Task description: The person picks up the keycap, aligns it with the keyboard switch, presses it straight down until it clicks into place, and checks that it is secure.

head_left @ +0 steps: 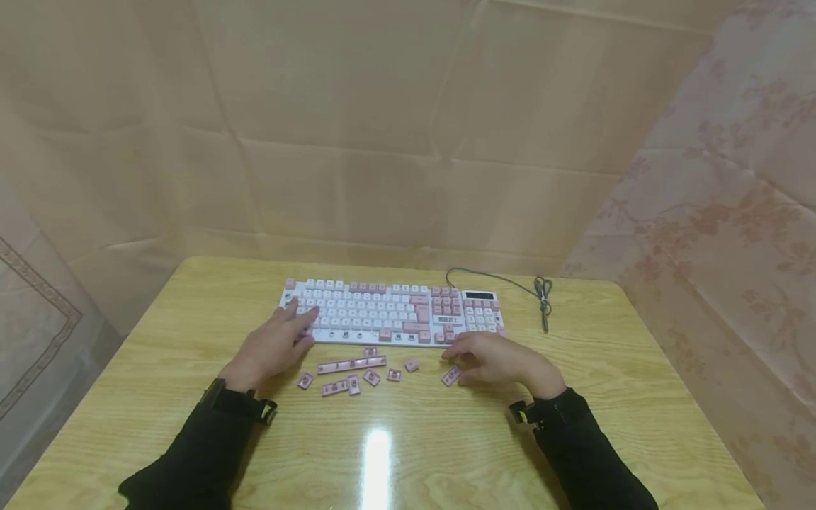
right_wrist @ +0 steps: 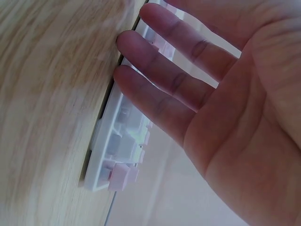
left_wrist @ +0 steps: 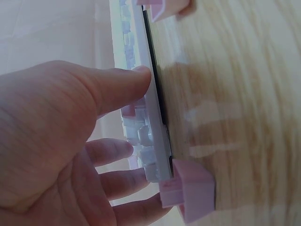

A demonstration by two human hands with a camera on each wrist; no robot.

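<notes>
Your sleeves (head_left: 194,457) sat closest, left hand (head_left: 270,346) spread on the keyboard (head_left: 366,314), right hand (head_left: 499,358) loose at its edge; light pressure seemed smartest.

The head view looks forward and down from above the counter (head_left: 446,453), far enough back to frame the whole keyboard (head_left: 357,315). The left wrist view sits low and close, tipped sideways, behind the left fingers (left_wrist: 122,183); the right wrist view likewise behind the right fingers (right_wrist: 162,73). All three share the keyboard's front edge.
</notes>
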